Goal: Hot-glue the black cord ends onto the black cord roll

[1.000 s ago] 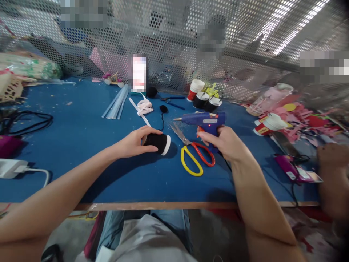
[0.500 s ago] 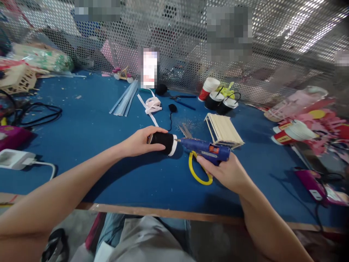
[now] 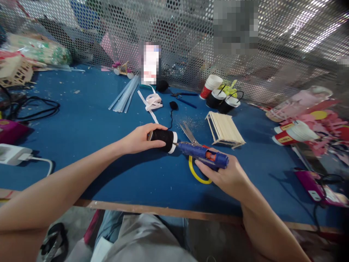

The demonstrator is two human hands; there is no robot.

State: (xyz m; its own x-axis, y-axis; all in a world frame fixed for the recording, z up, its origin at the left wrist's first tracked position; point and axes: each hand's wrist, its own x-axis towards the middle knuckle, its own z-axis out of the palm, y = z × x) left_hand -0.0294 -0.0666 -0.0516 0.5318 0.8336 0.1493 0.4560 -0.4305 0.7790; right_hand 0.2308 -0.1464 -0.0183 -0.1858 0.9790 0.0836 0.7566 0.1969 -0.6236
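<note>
My left hand (image 3: pixel 144 138) is wrapped round a paper cup (image 3: pixel 166 141) lying on its side, covered in black yarn with a white rim band facing right. A blue glue gun (image 3: pixel 201 152) is gripped in my right hand (image 3: pixel 227 171); its nozzle points left and meets or nearly meets the white band. Beneath the gun lie scissors (image 3: pixel 200 177) with yellow handles, blades pointing up and left. A strand of black yarn (image 3: pixel 171 118) runs from behind the cup to a small black clump (image 3: pixel 173 105).
White ribbon (image 3: pixel 153 102), glue sticks (image 3: pixel 124 95), pliers (image 3: pixel 185 100) and a phone (image 3: pixel 150 64) lie or stand toward the back. A small wooden stick frame (image 3: pixel 225 128) sits right of centre, with yarn-covered cups (image 3: pixel 228 104) behind it. A perforated metal screen (image 3: pixel 182 40) borders the table.
The glue gun's nozzle has dropped slightly along the cup's white band, and its body has tilted a little. The left hand still holds the cup in nearly the same place.
</note>
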